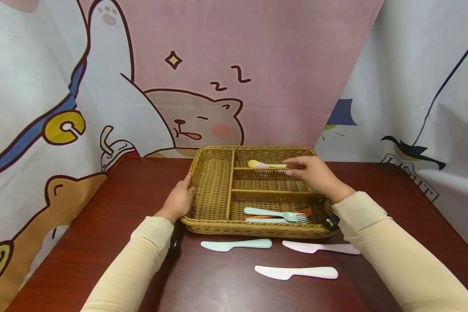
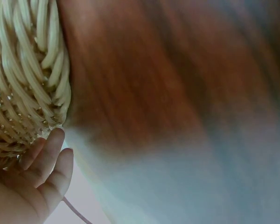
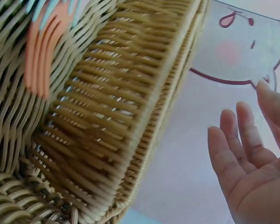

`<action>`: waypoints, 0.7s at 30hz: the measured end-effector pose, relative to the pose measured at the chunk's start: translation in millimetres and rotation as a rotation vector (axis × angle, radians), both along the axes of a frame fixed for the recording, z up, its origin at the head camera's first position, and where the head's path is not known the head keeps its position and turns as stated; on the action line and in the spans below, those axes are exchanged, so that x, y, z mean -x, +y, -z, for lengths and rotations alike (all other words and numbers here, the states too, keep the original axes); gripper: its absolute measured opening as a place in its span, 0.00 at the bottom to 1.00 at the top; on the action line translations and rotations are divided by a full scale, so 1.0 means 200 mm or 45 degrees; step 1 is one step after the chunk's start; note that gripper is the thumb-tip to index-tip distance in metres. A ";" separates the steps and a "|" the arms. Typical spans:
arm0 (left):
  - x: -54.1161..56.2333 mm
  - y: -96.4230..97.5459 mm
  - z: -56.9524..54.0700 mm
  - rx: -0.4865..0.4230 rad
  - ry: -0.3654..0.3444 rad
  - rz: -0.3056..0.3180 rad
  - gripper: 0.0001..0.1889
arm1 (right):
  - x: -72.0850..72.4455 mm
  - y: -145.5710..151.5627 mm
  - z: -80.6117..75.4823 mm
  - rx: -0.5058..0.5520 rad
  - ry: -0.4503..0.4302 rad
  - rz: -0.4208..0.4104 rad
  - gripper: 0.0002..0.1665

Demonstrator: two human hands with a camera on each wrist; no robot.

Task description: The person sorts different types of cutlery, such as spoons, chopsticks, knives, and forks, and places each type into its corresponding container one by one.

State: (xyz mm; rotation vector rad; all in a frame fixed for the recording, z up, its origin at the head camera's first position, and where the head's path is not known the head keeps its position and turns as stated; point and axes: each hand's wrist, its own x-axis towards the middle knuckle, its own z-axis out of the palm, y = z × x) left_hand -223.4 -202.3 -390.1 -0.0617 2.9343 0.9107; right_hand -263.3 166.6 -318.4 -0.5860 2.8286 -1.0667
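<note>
A woven cutlery basket (image 1: 208, 186) with divided compartments sits on the table. My left hand (image 1: 179, 198) rests against its left rim, the thumb over the edge and loosely straight fingers (image 2: 49, 156) by the outer wall. Over the back compartment hovers my right hand (image 1: 313, 173), its fingers (image 3: 217, 154) apart with nothing between them. A yellow spoon (image 1: 252, 163) and a pale pink spoon (image 1: 261, 165) lie below it, their handles partly hidden. In the front compartment, a light blue fork (image 1: 281, 213) lies across an orange fork (image 3: 43, 51) and another light blue handle (image 1: 265, 220).
In front of the basket lie a mint green knife (image 1: 235, 245), a pink knife (image 1: 316, 247) partly under the right forearm, and a white knife (image 1: 296, 272). Behind the dark red table (image 1: 113, 208) hangs a cartoon-printed cloth (image 1: 288, 78).
</note>
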 end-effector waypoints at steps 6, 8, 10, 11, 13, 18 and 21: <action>0.00 0.00 -0.01 0.013 0.006 0.000 0.31 | -0.08 -0.01 -0.03 -0.013 0.020 -0.007 0.24; 0.00 0.00 -0.01 0.013 0.010 0.002 0.31 | -0.11 -0.01 -0.04 -0.016 0.035 -0.019 0.23; 0.00 0.00 -0.01 0.015 0.015 0.004 0.31 | -0.14 -0.02 -0.05 -0.008 0.048 -0.030 0.23; 0.00 0.00 -0.01 0.016 0.017 0.005 0.31 | -0.16 -0.02 -0.06 0.004 0.052 -0.040 0.23; 0.00 0.00 -0.01 0.017 0.021 0.007 0.31 | -0.19 -0.02 -0.07 0.022 0.055 -0.057 0.22; 0.00 0.00 0.00 0.015 0.027 0.012 0.31 | -0.26 -0.03 -0.07 0.050 0.064 -0.086 0.21; 0.00 0.00 0.00 0.012 0.023 0.011 0.31 | -0.31 -0.02 -0.07 0.063 0.069 -0.096 0.20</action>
